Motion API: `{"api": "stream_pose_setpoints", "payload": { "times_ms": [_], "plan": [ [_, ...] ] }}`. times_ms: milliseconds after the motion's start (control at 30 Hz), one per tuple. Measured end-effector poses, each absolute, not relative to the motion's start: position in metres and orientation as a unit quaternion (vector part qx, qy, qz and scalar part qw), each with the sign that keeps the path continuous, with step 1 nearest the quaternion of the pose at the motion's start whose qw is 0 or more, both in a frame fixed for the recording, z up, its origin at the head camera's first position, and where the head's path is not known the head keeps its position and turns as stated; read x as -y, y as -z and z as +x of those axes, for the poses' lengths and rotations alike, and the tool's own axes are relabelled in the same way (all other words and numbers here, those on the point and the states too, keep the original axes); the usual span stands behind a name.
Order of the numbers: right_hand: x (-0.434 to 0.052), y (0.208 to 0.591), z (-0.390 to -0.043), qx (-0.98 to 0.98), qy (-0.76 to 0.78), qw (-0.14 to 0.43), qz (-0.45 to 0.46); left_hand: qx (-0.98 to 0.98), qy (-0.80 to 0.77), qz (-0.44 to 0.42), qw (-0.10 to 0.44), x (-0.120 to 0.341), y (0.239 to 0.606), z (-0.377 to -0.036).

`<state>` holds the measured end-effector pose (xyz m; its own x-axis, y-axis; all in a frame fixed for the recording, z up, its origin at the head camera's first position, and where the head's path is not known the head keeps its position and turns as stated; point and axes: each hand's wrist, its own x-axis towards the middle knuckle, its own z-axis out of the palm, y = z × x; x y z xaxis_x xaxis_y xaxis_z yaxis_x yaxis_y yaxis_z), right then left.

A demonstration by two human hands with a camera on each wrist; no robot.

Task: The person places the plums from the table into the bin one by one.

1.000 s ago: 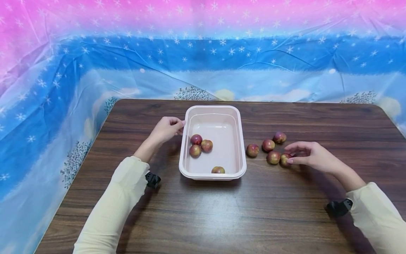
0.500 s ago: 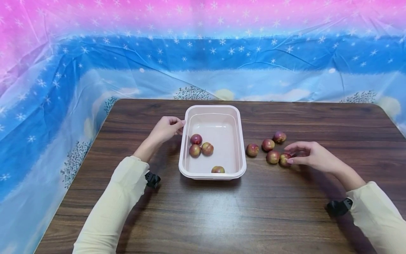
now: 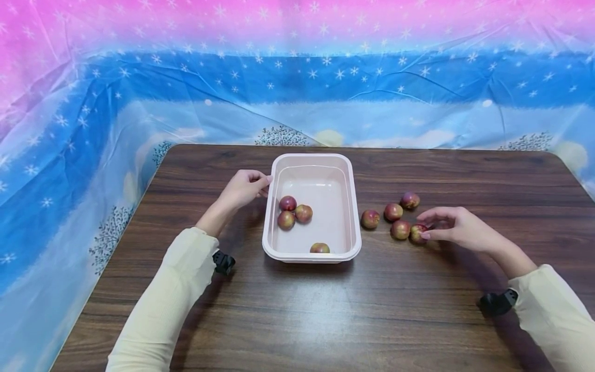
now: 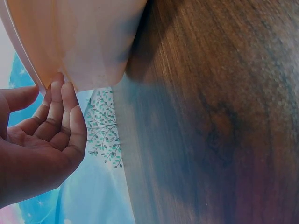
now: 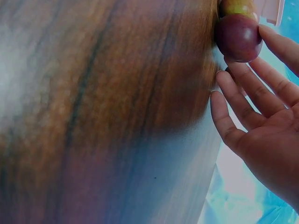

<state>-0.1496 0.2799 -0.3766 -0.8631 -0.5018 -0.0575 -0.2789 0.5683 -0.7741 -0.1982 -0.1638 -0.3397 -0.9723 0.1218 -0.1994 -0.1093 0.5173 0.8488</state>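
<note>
Found left hand pinching left rim of one pale tray, long axis running between far and near edges of the surface. Counted four plums inside tray: three grouped at left, one at near end. Counted five more plums outside, between tray and right edge of surface. Found rightmost plum, farthest from tray, directly left of right hand, the nearer hand, and grasped between that hand's thumb and fingers.

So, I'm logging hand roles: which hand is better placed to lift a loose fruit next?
Probably the right hand: it touches a loose fruit. The left hand holds the tray by its rim, on the side away from that fruit.
</note>
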Motion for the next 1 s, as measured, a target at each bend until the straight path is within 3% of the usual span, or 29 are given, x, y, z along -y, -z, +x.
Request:
{"api": "stream_pose_setpoints", "payload": {
  "times_ms": [600, 1000],
  "plan": [
    [-0.28, 0.367, -0.153, -0.879, 0.401, 0.15, -0.21, -0.864, -0.49, 0.002, 0.119, 0.163, 0.337, -0.197],
    [-0.282, 0.354, -0.159, -0.89, 0.377, 0.125, -0.225, -0.864, -0.49, 0.001, 0.117, 0.162, 0.336, -0.196]
  ]
}}
